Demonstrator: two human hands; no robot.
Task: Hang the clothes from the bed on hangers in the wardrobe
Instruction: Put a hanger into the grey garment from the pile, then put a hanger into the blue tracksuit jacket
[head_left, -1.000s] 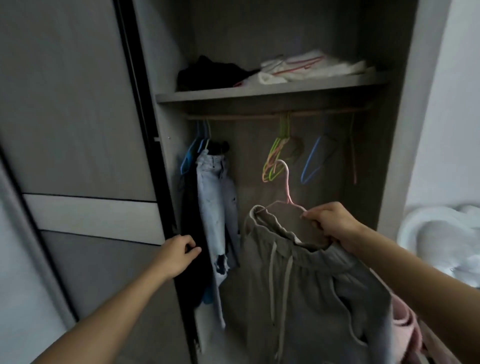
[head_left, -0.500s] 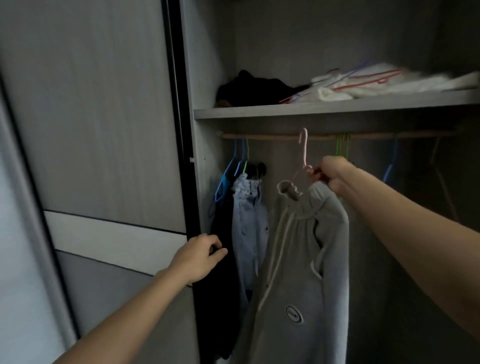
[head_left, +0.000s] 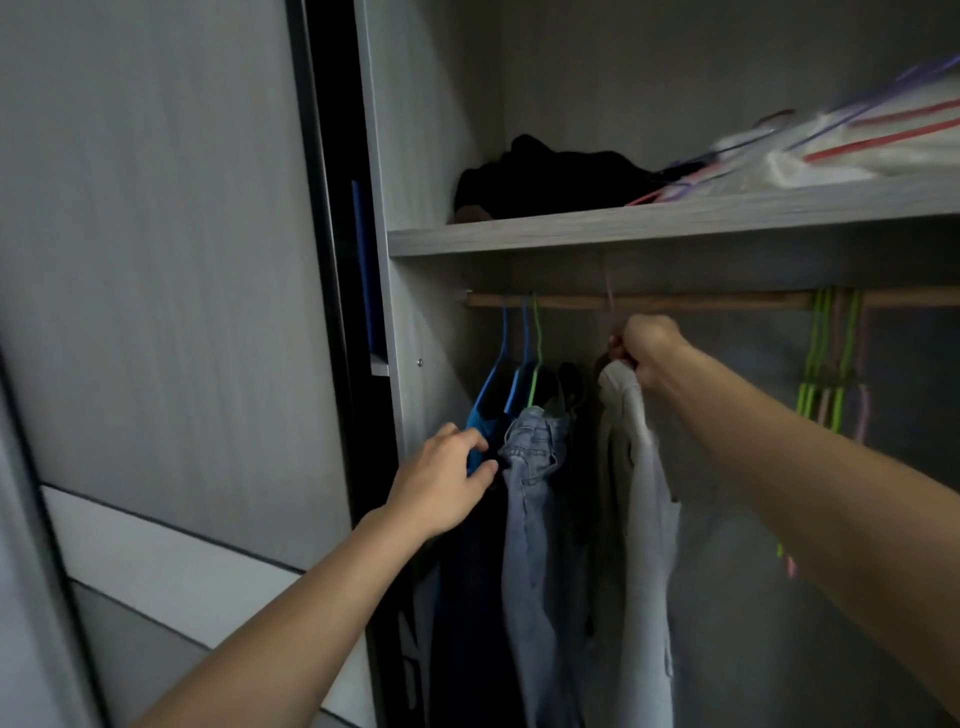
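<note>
as the pale pink wire hanger (head_left: 609, 291) carrying light grey drawstring trousers (head_left: 639, 519) reaches the brown wooden wardrobe rail (head_left: 675, 300), the right hand (head_left: 647, 351) is closed on its neck just below the rail, mid-wardrobe. the left hand (head_left: 441, 480), fingers half-curled, touches the dark garment (head_left: 467, 597) and faded blue jeans (head_left: 535, 519) hanging at left. the step in hand appears to be hooking on; next likely comes letting go once the hook sits. dim light and blur hide whether the hook is over the rail. the bed is out of view; the green and pink spare hangers (head_left: 831, 364) at right are partly cut off by the forearm.
</note>
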